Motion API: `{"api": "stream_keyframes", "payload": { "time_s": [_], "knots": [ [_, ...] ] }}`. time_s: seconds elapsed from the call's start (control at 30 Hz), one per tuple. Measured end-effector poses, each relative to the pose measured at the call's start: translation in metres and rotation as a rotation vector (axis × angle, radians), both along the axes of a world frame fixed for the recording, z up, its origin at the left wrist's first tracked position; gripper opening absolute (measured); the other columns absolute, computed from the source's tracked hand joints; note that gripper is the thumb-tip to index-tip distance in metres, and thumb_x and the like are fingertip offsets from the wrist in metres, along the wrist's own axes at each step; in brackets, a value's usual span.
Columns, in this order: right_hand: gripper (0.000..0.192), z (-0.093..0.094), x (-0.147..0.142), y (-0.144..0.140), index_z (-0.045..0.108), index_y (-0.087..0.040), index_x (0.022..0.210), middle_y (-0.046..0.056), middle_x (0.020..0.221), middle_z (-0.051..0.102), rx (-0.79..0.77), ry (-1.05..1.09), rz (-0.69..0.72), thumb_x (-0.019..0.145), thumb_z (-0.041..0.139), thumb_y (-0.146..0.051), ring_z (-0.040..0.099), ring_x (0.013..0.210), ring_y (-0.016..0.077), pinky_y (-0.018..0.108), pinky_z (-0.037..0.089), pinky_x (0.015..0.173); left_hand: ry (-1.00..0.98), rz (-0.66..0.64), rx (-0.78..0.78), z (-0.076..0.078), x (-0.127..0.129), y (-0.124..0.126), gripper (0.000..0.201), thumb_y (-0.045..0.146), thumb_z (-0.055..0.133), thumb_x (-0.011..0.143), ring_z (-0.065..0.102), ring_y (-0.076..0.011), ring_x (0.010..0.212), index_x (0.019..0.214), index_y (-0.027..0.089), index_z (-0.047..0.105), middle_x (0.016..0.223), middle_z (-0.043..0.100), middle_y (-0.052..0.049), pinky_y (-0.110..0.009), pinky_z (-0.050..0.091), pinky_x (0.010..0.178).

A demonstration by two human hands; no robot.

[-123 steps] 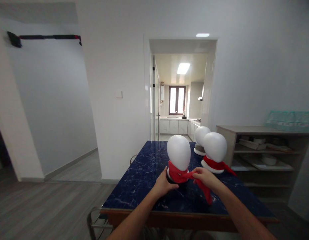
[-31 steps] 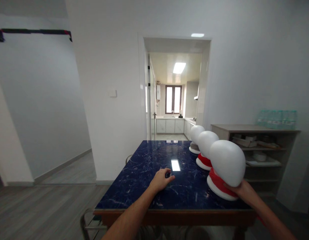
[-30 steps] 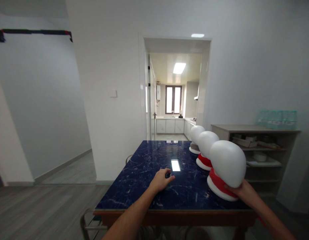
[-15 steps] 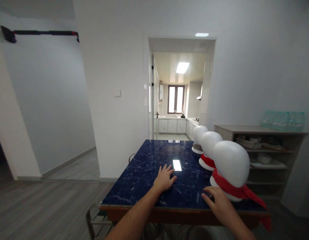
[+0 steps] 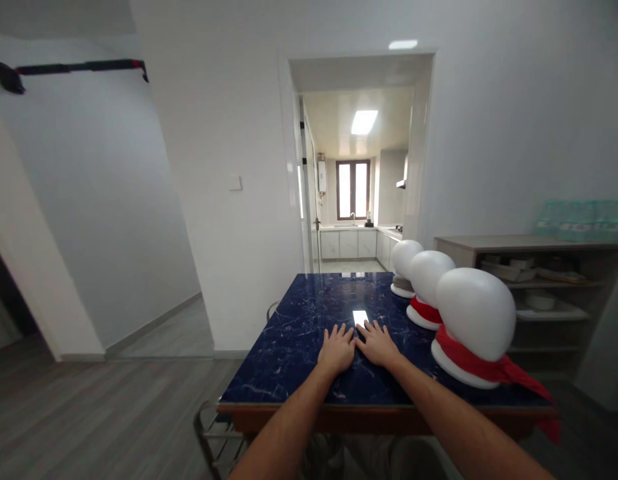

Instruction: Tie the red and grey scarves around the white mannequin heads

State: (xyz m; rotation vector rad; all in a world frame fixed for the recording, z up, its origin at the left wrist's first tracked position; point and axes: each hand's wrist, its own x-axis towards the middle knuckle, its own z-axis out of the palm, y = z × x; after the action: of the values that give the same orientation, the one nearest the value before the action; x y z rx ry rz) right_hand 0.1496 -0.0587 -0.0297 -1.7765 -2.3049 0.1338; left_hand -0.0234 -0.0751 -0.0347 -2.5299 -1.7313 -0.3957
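My left hand (image 5: pixel 337 349) lies flat on the dark blue marble-patterned table (image 5: pixel 279 373), fingers spread and pointing away from me. Beside it, my right hand (image 5: pixel 377 343) rests in the same way, its thumb close to or touching the left one. Neither hand holds anything. To the right of my hands stand three white foam heads in a row. The nearest head (image 5: pixel 476 313) wears a red scarf (image 5: pixel 463 353) whose end hangs over the table edge. Red cloth also circles the middle head (image 5: pixel 433 277); grey cloth (image 5: pixel 403 283) wraps the farthest head (image 5: pixel 407 259).
Behind the heads is a shelf unit (image 5: pixel 469 244) with a white bowl (image 5: pixel 541 301) inside and bottles (image 5: pixel 583 219) on top. Beyond the table a doorway opens onto a kitchen. A metal-framed seat (image 5: pixel 205 433) stands at the table's left front corner.
My right hand has moved left, away from the nearest head, and now lies flat beside my left hand. The left hand stays on the table. The view has shifted slightly.
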Motion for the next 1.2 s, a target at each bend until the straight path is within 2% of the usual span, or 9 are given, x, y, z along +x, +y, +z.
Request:
{"api": "stream_keyframes", "payload": {
  "time_s": [0.17,0.83,1.2],
  "knots": [
    [0.069,-0.0002,0.0019,-0.0024,0.039,-0.028,0.165,0.010,0.174,0.029,0.009,0.005,-0.016,0.104,0.033,-0.059,0.020,0.159,0.0402,0.061,0.013,0.125,-0.002,-0.005,-0.011,0.0043,0.0005,-0.0028,0.062,0.045,0.019,0.109,0.030,-0.0360,0.159,0.162,0.023,0.043,0.170,0.037,-0.011,-0.065,0.023,0.127],
    [0.070,0.0014,0.0006,-0.0036,0.040,-0.028,0.165,0.009,0.173,0.030,0.012,0.026,-0.020,0.103,0.034,-0.061,0.019,0.159,0.0373,0.058,0.011,0.126,-0.021,-0.003,-0.011,-0.0006,-0.0006,0.0013,0.061,0.045,0.020,0.109,0.031,-0.0345,0.158,0.162,0.026,0.042,0.170,0.038,-0.010,-0.062,0.022,0.127],
    [0.070,-0.0023,0.0023,-0.0023,0.043,-0.026,0.163,0.011,0.171,0.034,0.039,0.038,-0.010,0.104,0.034,-0.061,0.023,0.158,0.0390,0.059,0.014,0.125,-0.039,0.001,0.004,-0.0017,-0.0004,0.0014,0.062,0.047,0.020,0.109,0.032,-0.0351,0.158,0.161,0.025,0.045,0.169,0.039,-0.010,-0.063,0.022,0.127]
  ]
}}
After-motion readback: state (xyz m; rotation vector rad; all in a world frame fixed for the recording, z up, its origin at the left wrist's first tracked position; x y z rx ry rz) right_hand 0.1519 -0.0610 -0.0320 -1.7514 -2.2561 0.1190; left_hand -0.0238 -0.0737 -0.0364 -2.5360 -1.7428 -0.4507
